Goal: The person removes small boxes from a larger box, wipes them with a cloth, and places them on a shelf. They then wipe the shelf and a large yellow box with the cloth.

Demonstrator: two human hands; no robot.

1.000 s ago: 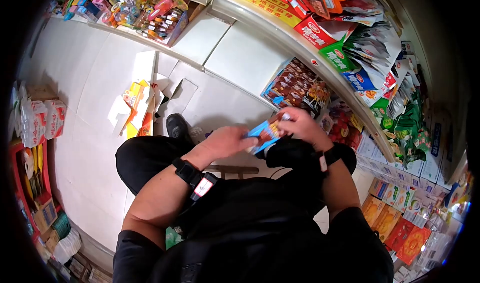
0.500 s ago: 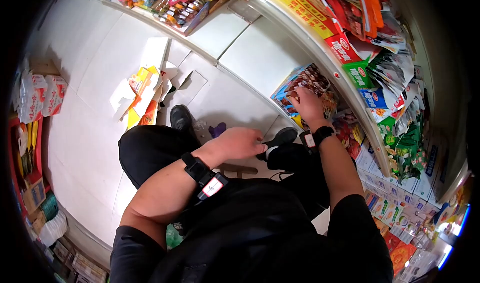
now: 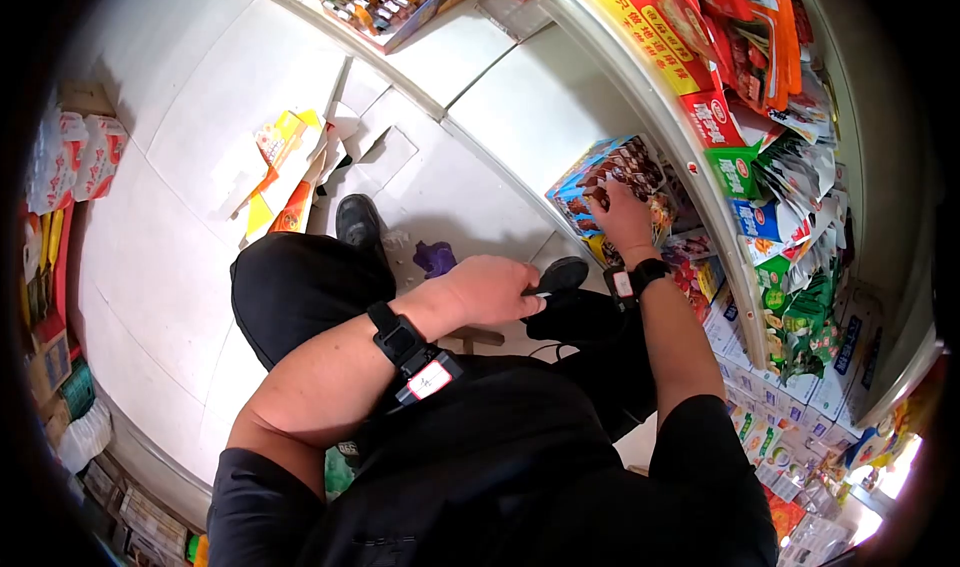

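The blue-and-brown box (image 3: 573,201) is set on the low white ledge (image 3: 530,112) and is touched by the bent right hand (image 3: 624,219); whether anything is gripped cannot be told. The left hand (image 3: 488,289) is held half open, apparently unladen, between the knees (image 3: 300,292).

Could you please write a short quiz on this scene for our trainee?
1. Which hand is at the blue box?
2. True or false: the torn cardboard lies on the floor.
3. What colour is the scrap on the floor between the shoes? a) green b) purple c) orange

Key: 1. the right hand; 2. true; 3. b
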